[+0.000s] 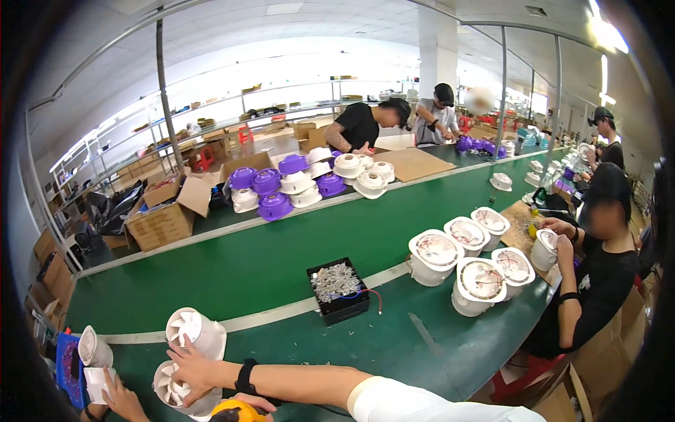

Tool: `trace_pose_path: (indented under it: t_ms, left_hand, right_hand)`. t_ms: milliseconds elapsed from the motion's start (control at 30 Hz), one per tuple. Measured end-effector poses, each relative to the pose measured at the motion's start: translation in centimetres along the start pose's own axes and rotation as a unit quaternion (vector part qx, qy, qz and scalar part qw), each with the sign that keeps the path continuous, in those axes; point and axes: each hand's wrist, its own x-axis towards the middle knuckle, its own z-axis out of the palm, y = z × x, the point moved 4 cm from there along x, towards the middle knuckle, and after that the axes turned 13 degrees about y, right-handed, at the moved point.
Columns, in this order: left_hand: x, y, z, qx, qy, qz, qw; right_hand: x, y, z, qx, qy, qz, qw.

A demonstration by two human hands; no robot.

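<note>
My right hand [194, 369], at the end of a white-sleeved arm, lies with spread fingers over a white fan unit [166, 385]. Some of that unit's blades are covered by the hand. Another white fan unit [195, 330] stands directly behind it, its blades facing up. Low in the picture, my left hand [257, 402] is closed around a yellow power drill [235, 410], cut off by the lower edge. A black tray [342, 309] of small metal screws stands to the right of the fans, with a red and blue wire over its rim.
At far left, a co-worker's hands [121, 399] hold a white part beside a blue tray [70, 366]. Several white housings [480, 278] stand at right near another co-worker [598, 274]. The green conveyor [232, 264] runs behind; purple and white housings [274, 204] are piled beyond.
</note>
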Motion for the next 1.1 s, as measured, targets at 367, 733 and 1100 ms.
trace_pose_path:
  t_ms: [367,733,1100]
  left_hand:
    - [0.1,0.4,3.6,-0.053,-0.07,0.05,0.995]
    - [-1.2,1.5,6.2,-0.081,-0.128,0.093,0.984]
    - [-2.7,2.5,6.8,-0.13,-0.205,0.157,0.957]
  right_hand:
    - [-5.3,4.2,-1.3,-0.097,0.098,-0.095,0.986]
    - [-14.0,-1.7,-5.9,-0.107,0.202,-0.172,0.958]
    - [-12.7,-0.2,-5.1,-0.047,0.194,-0.104,0.974]
